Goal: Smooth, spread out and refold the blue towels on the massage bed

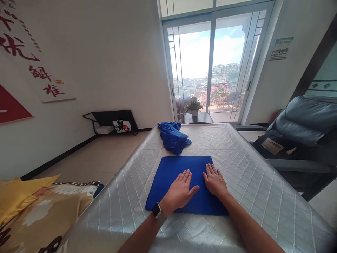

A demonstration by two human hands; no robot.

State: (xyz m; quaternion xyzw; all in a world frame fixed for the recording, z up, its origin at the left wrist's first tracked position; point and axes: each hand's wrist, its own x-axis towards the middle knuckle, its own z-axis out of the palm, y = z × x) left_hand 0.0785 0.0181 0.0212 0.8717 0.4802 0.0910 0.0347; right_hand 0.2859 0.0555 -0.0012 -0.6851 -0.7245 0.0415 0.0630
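A flat blue rectangular board or folded cloth (168, 179) lies on the silver quilted cover (126, 196); which of the two it is, I cannot tell. My left hand (179, 189) rests palm down over its middle, fingers together and stretched forward, thumb out to the right. Near its right edge my right hand (214, 179) lies flat, fingers extended and thumb toward the left. Neither hand grips anything. Just beyond the blue rectangle sits a crumpled blue cloth (173, 137). On my left wrist is a watch (156, 210).
Left of the covered surface are a yellow pillow (28, 189) and patterned bedding (50, 214). A dark armchair (300, 130) stands at the right. Past the far edge, a potted plant (194, 106) sits before a sliding glass door (210, 70). A black rack (113, 121) stands by the left wall.
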